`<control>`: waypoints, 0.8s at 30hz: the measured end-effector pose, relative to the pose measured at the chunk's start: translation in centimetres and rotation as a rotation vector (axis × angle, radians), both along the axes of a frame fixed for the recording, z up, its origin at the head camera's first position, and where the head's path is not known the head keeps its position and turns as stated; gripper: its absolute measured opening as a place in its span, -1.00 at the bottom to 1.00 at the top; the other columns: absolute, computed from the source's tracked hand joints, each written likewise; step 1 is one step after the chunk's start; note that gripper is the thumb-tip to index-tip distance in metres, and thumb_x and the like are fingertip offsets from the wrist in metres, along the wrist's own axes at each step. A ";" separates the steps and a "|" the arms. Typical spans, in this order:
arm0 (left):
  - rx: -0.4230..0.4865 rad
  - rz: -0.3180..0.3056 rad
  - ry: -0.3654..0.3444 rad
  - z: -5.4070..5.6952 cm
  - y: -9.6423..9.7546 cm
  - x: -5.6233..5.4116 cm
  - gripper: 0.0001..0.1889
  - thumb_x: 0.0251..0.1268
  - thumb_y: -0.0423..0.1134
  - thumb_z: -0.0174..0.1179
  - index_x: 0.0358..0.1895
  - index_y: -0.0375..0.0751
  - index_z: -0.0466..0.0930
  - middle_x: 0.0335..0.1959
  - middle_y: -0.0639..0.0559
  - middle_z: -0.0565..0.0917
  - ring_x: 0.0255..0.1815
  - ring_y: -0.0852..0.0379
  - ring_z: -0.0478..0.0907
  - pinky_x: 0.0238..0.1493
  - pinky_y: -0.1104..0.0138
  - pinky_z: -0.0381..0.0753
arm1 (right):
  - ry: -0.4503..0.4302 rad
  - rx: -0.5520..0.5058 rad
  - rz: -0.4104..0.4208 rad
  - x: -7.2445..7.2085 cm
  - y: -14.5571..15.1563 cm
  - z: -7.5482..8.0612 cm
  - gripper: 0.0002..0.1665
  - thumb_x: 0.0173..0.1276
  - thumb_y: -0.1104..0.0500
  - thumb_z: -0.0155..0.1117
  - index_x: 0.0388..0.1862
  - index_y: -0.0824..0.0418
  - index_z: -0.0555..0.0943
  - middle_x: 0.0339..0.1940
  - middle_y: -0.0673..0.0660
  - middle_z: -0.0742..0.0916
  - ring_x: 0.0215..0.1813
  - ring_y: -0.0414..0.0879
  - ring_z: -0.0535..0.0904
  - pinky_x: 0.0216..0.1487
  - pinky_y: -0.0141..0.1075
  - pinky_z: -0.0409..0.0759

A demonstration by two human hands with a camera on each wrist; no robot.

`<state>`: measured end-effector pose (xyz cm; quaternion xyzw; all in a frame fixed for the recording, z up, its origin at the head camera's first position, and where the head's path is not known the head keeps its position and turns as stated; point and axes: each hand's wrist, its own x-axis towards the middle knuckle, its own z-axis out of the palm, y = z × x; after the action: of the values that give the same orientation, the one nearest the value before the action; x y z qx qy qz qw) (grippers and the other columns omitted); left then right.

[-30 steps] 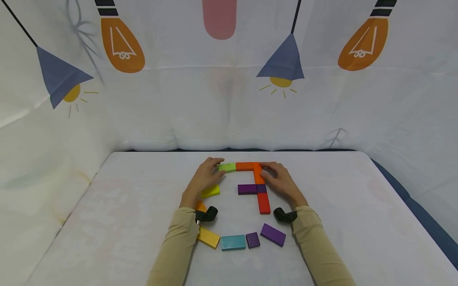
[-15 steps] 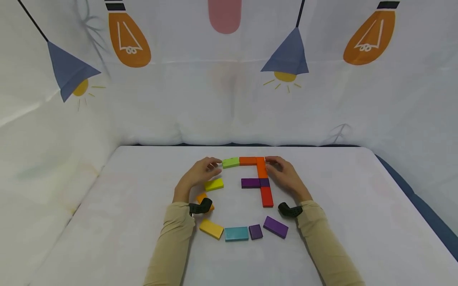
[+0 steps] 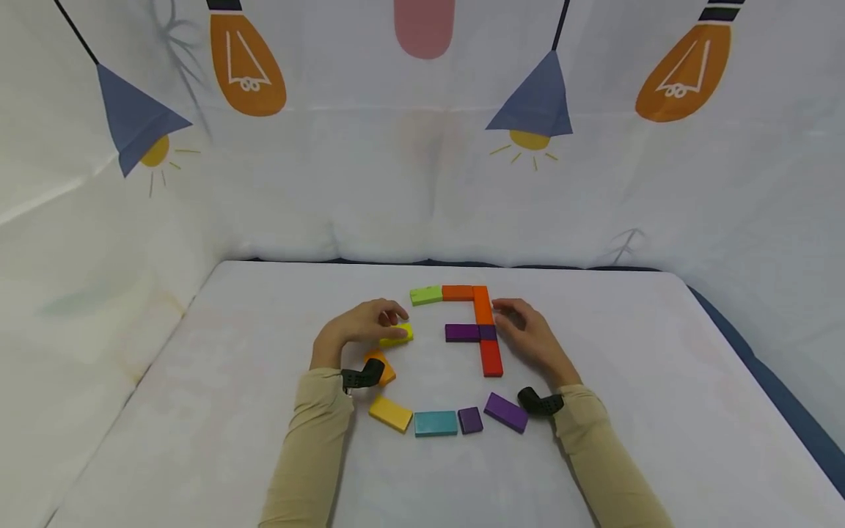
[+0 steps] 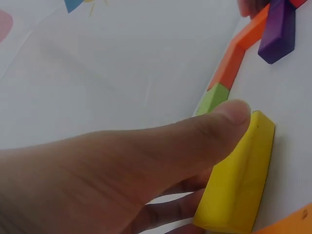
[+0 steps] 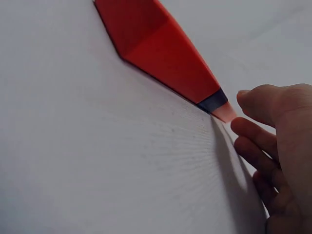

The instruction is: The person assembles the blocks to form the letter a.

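In the head view my left hand (image 3: 361, 323) is at a yellow block (image 3: 404, 336). Its thumb overlaps the yellow block's far edge, with a gap between thumb and index finger; whether it touches is unclear. In the left wrist view, the other fingers pass partly behind the yellow block (image 4: 239, 180). My right hand (image 3: 531, 334), fingers loosely bent and holding nothing, is just right of an upright orange block (image 3: 483, 304). A light green block (image 3: 426, 295) and an orange-red block (image 3: 458, 292) make the top row. A purple block (image 3: 462, 333) points left from a small purple block (image 3: 487, 332).
Below lie a red block (image 3: 491, 359), an orange block (image 3: 383, 365) partly under the left wrist camera, an amber block (image 3: 391, 413), a teal block (image 3: 436, 424), a small purple square (image 3: 470, 420) and a tilted purple block (image 3: 505, 412). A white table (image 3: 231, 411) meets a printed cloth (image 3: 370, 183).
My left hand has left the light green block and come down toward me to the yellow block. My right hand has drawn slightly away from the orange block. The head view has shifted a little.
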<state>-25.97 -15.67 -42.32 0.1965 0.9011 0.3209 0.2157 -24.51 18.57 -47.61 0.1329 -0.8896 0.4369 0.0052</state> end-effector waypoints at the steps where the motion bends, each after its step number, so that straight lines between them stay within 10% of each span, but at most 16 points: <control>1: -0.003 -0.004 0.005 0.1 0.1 0.0 -0.60 0.19 0.00 0.26 0.07 -0.02 0.54 -0.04 -0.02 0.54 0.02 0.04 0.45 0.12 0.16 0.46 | 0.014 0.000 0.000 0.1 0.1 0.0 -0.53 0.40 -0.01 0.13 0.26 0.03 0.42 0.22 0.07 0.55 0.26 -0.01 0.41 0.37 0.00 0.27; 18: -0.090 0.020 -0.036 0.4 0.4 0.2 -0.59 0.11 -0.08 0.34 0.03 0.00 0.48 -0.03 -0.02 0.50 -0.02 0.04 0.41 0.07 0.17 0.43 | 0.008 -0.037 0.086 1.2 0.7 0.7 -0.51 0.42 -0.02 0.10 0.28 0.09 0.41 0.24 0.13 0.55 0.27 0.03 0.42 0.36 0.05 0.29; 24: -0.070 0.027 -0.071 0.4 0.5 0.0 -0.59 0.09 -0.14 0.36 0.03 -0.03 0.48 -0.04 -0.03 0.51 -0.01 0.04 0.41 0.08 0.18 0.43 | 0.015 -0.048 0.103 2.4 1.6 0.8 -0.55 0.43 0.00 0.09 0.25 0.09 0.44 0.21 0.10 0.57 0.22 -0.05 0.47 0.29 -0.32 0.40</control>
<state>-25.97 -15.21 -41.87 0.1652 0.9061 0.2986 0.2500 -22.08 20.16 -46.77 0.1818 -0.8708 0.4568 -0.0073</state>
